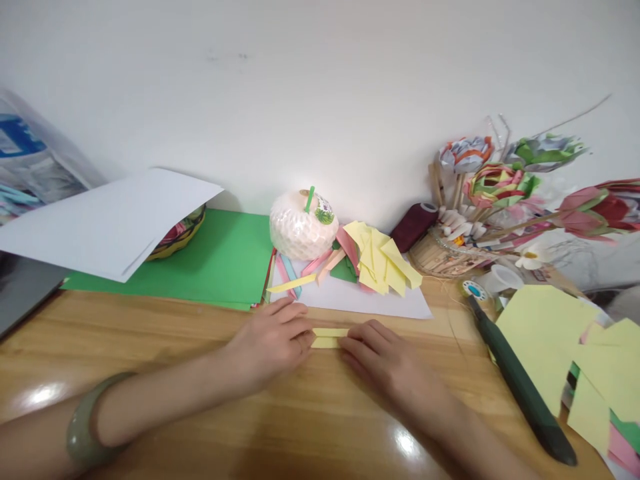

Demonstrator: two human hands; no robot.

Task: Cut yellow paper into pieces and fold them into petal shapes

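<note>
A narrow folded strip of yellow paper (329, 338) lies on the wooden table, with a lengthwise crease line showing between my hands. My left hand (280, 338) has its curled fingers on the strip's left end. On the right end, the bent fingers of my right hand (384, 355) press the paper down; both ends are hidden under the fingers. Just beyond, a thin yellow strip (293, 283) and a pile of yellow folded papers (383, 260) rest on a white sheet (330, 303).
Behind stands a net-wrapped white fruit (304, 227). At left are green sheets (225, 267) and white paper (110, 213) over a basket. To the right lie a dark green pen-shaped tool (523, 383), yellow paper pieces (543, 327), a maroon thread spool (414, 227) and paper flowers (500, 187).
</note>
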